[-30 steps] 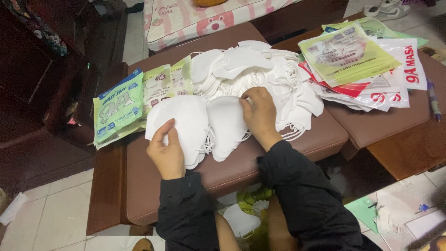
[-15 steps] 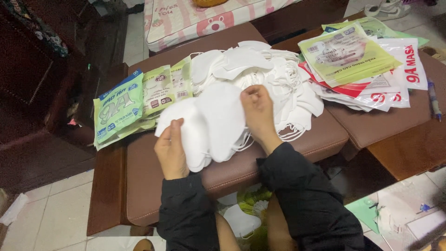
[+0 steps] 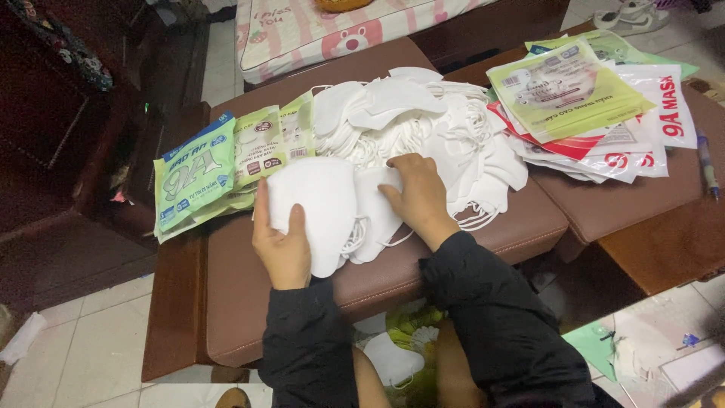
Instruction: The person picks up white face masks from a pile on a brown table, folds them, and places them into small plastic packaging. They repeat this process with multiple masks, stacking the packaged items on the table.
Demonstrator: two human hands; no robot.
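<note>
Two hands work at a white mask stack (image 3: 321, 204) on the brown bench (image 3: 249, 295): the left hand (image 3: 283, 242) holds its near edge, the right hand (image 3: 419, 198) presses flat beside it, mask pile (image 3: 423, 125) just beyond, green packets (image 3: 219, 170) left.

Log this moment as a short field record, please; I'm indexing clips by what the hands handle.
left hand: grips the left edge of a small stack of white masks
right hand: rests flat on the same stack's right side
behind: loose pile of white masks
left of stack: green packets
right: flat printed bags
surface: brown cushioned bench
</note>
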